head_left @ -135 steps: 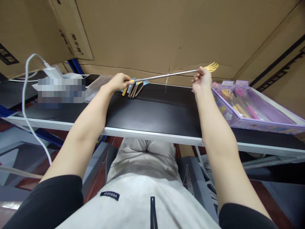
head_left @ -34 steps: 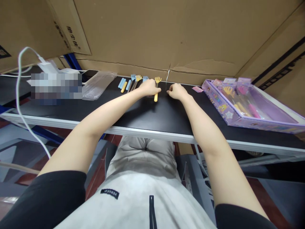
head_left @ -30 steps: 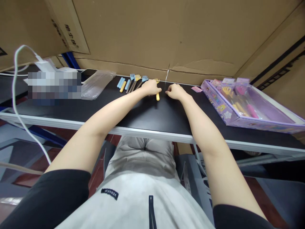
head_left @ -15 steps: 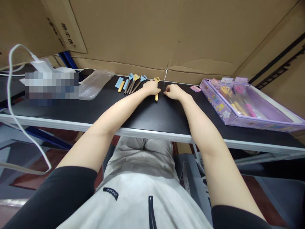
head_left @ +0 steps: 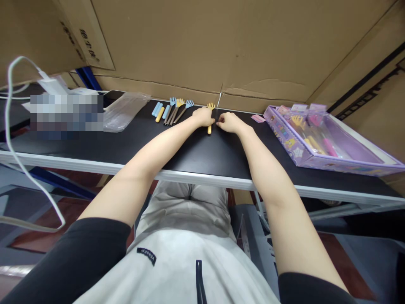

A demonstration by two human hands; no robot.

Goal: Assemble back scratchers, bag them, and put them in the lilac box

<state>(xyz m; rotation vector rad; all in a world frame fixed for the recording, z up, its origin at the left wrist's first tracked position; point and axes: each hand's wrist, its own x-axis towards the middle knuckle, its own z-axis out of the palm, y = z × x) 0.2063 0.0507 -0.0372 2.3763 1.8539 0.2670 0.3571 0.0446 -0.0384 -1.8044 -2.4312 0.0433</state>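
My left hand (head_left: 202, 117) is closed round the middle of a yellow back scratcher (head_left: 209, 130). Its clawed head points to the cardboard and its handle end points towards me. Just right of it, my right hand (head_left: 228, 122) has its fingers curled together; whatever they may pinch is too small to make out. Left of my hands lie several clawed scratcher heads on dark rods, blue ones (head_left: 189, 104) and a yellow one (head_left: 179, 102). Beside them are loose handles, a yellow one (head_left: 160, 115) and several blue ones (head_left: 166, 112).
A purple display box (head_left: 297, 147) with bagged scratchers stands on the right, a pink card (head_left: 257, 118) beside it. Clear plastic bags (head_left: 122, 114) lie at the left near a white cable (head_left: 30, 181). Cardboard (head_left: 190, 46) walls the back of the black table (head_left: 209, 158).
The back scratcher and my left hand have shifted slightly right, closer to my right hand. My right hand stays nearly in place with its fingers curled.
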